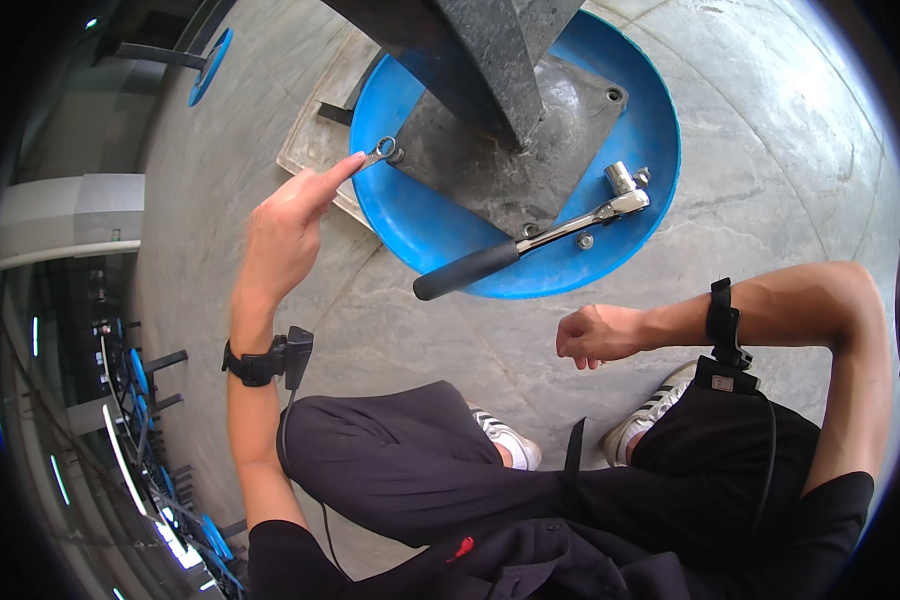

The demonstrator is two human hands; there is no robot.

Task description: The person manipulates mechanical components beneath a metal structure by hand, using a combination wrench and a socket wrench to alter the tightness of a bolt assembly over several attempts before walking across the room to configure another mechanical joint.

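Dark shirt (535, 560) nearest; left hand (288, 222) grasps ring spanner (373, 157) by blue dish's (662, 130) left rim, ring near bolt (397, 156); right hand (602, 333) curled, can't tell if holding anything. Poor seating could make the spanner slip; bumping the ratchet wrench (548, 237), handle overhanging the near rim, could drop it.

The round dish (400, 222) is bright blue; the plate (457, 165) is dark grey, mottled with paler scuffs, and the post (475, 75) is blackish. The ratchet (532, 243) pairs a black handle (467, 272) with a silver shaft (570, 225). The spanner (373, 158) is silver too. The grey floor (755, 190) shows thin darker lines. The shoes (507, 434) are white with black stripes, the trousers (380, 450) plain black.
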